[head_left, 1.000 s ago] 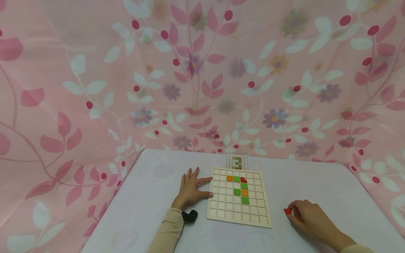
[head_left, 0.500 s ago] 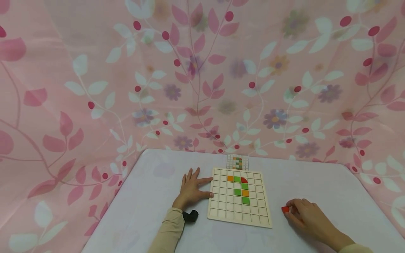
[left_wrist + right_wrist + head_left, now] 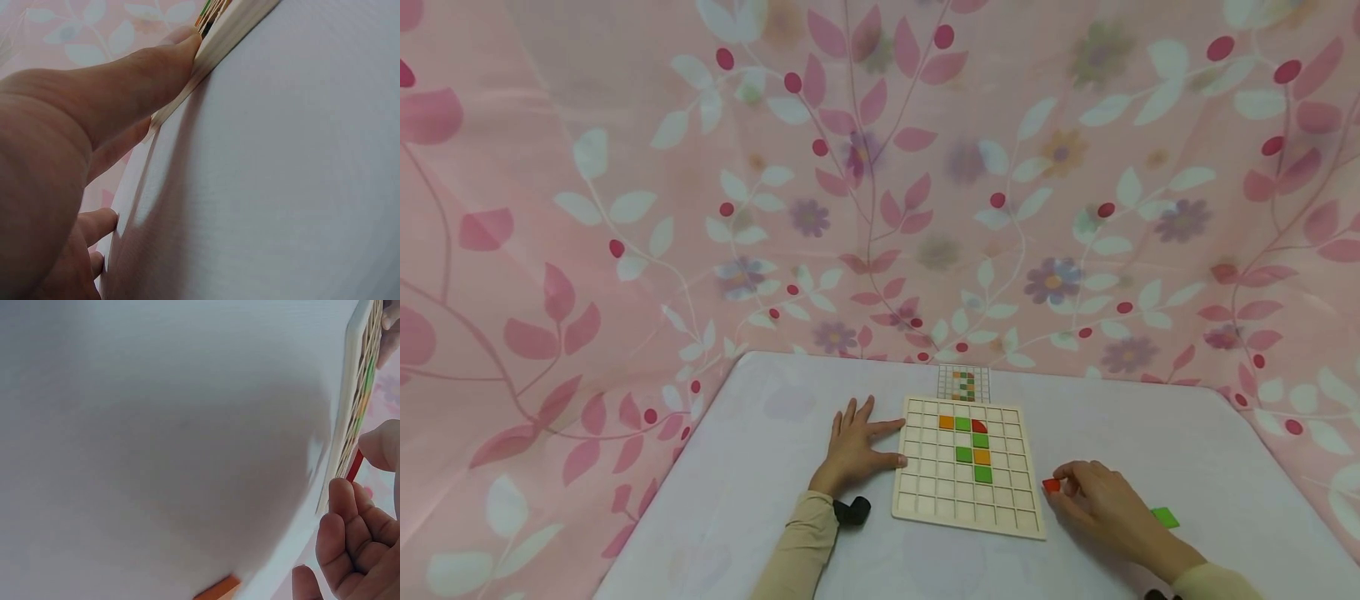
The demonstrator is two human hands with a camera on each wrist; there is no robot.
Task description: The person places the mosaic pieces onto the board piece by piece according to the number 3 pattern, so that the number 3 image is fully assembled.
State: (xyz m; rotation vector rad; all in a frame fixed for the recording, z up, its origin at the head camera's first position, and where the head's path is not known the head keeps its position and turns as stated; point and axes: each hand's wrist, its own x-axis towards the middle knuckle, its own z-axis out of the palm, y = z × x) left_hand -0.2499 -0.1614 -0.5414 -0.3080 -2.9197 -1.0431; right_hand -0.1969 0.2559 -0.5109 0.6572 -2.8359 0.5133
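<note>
A pale wooden grid board [image 3: 936, 500] lies on the white table, with orange, green and red tiles set in some of its squares. My left hand [image 3: 852, 454] is spread at the board's left side; its thumb and index finger touch the edge, and the left wrist view shows the thumb [image 3: 144, 81] against that edge. Just off the board's right side, my right hand [image 3: 1101, 504] pinches a small red tile [image 3: 1051, 485] between thumb and fingers. In the right wrist view a thin red edge of the tile [image 3: 355, 465] shows between the fingertips.
Behind the board is a card with a printed grid pattern [image 3: 964, 383]. A green tile [image 3: 1165, 517] lies on the table beside my right wrist. An orange tile [image 3: 217, 589] shows low in the right wrist view. A floral curtain [image 3: 880, 208] hangs behind the table.
My right hand has moved left toward the board with the red tile, uncovering the green tile behind it. My left hand stays at the board's edge.
</note>
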